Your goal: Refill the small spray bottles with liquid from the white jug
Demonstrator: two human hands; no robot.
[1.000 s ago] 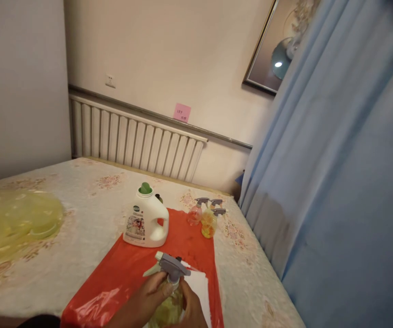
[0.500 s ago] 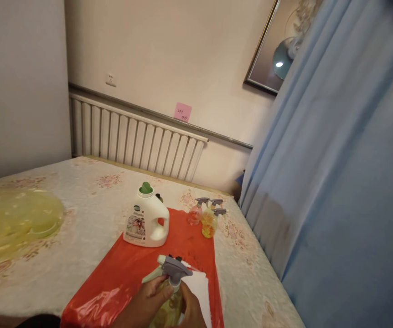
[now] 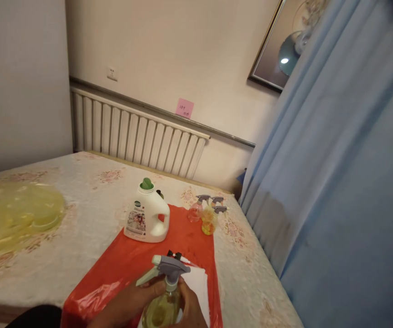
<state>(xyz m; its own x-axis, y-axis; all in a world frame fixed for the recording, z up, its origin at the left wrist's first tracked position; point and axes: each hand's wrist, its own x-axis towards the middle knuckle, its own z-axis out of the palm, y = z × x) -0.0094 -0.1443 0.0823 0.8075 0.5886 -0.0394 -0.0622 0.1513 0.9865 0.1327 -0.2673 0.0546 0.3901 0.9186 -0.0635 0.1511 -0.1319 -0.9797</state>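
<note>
Along the far side we get the wall [image 3: 217,45], biggest thing in view. Next down, the floral cloth [image 3: 90,205] covers the surface in front of us; the blue curtain [image 3: 323,164] hangs at the right. White radiator [image 3: 138,130] on the wall, past the cloth's far edge. We log the red plastic sheet [image 3: 138,262] down the middle of the cloth and the yellow see-through plastic [image 3: 18,218] heaped far left. White jug [image 3: 145,218] is upright on the sheet, green piece in its mouth, handle to the right.

Left hand [image 3: 133,300] is closed around the spray bottle [image 3: 164,307] just under its grey head; right hand [image 3: 193,303] has its fingers bent against the bottle's other side, some hidden from us. Bottle is slightly tilted, front centre, yellow-green, over the sheet. White paper [image 3: 198,282] lies just beside it. Pink bottle [image 3: 194,213] and yellow bottle [image 3: 208,223] stand together by the sheet's far right corner. Smallest we note: pink note [image 3: 184,108] above the radiator.
</note>
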